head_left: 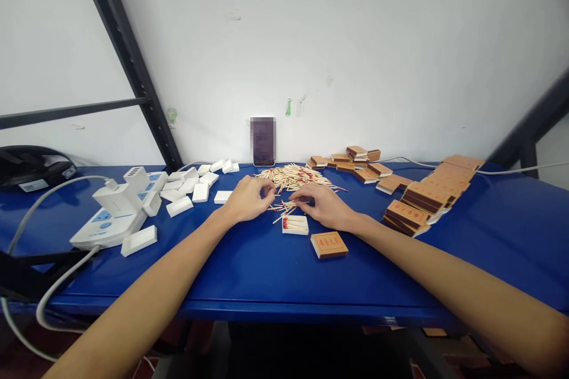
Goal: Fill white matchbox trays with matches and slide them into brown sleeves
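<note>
A heap of red-tipped matches (296,177) lies at the middle back of the blue table (249,272). My left hand (246,198) rests at the heap's near left edge, fingers curled and pinched on a few matches. My right hand (323,204) lies on loose matches (284,208) just in front of the heap, fingers bent over them. Right below my hands sits a white open tray (295,225) filled with matches. An orange matchbox sleeve (329,244) lies beside it to the right.
Several empty white trays (191,186) are scattered at the left, near a white power strip (113,216) with cables. Stacks of orange matchboxes (422,198) fill the right and back. A phone (263,141) leans on the wall. A black frame (128,65) stands at the left.
</note>
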`<state>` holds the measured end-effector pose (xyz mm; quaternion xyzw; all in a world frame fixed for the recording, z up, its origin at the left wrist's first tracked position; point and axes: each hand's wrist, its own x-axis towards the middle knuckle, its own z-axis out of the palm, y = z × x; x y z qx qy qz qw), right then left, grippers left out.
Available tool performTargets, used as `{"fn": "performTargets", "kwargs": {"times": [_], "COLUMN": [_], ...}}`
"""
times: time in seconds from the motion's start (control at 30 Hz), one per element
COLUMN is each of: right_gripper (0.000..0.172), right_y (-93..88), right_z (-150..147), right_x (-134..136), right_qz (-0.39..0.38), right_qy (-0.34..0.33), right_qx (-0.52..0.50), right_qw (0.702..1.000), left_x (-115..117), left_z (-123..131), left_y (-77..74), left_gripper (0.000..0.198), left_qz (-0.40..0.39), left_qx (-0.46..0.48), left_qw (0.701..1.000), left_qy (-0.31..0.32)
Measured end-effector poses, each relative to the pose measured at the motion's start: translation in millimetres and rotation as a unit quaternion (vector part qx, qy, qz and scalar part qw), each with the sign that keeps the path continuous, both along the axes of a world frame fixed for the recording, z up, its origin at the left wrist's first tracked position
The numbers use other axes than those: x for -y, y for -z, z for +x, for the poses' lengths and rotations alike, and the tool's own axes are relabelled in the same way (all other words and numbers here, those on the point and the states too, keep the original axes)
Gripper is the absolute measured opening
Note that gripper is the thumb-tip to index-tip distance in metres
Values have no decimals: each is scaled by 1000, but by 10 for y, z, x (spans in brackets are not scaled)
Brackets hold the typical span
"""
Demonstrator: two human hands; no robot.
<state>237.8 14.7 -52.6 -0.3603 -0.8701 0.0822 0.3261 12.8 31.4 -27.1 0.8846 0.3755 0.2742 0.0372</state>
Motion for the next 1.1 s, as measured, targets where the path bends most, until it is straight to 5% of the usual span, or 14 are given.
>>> {"fn": "performTargets", "kwargs": {"times": [0.4, 0.63, 0.87, 1.1], "right_gripper": [28, 11, 14, 13], "right_y": [-179, -299, -302, -259], "right_z": [86, 218, 176, 63], "right_x": [73, 73, 97, 148], "right_qz": [60, -33, -25, -62], "right_qy": [58, 18, 105, 122], "right_qx": [-39, 7, 94, 92], "right_qw": [996, 999, 990, 986], "left_x": [12, 87, 134, 269], "left_z": [-20, 0, 56, 127], "left_y": [-23, -37, -8, -86], "left_gripper": [26, 19, 17, 29], "left_qz": [-18, 35, 5, -50], "left_qx": [-12, -33, -83, -98], "left_qw": [989, 994, 992, 986], "left_qy": [147, 101, 100, 122]}}
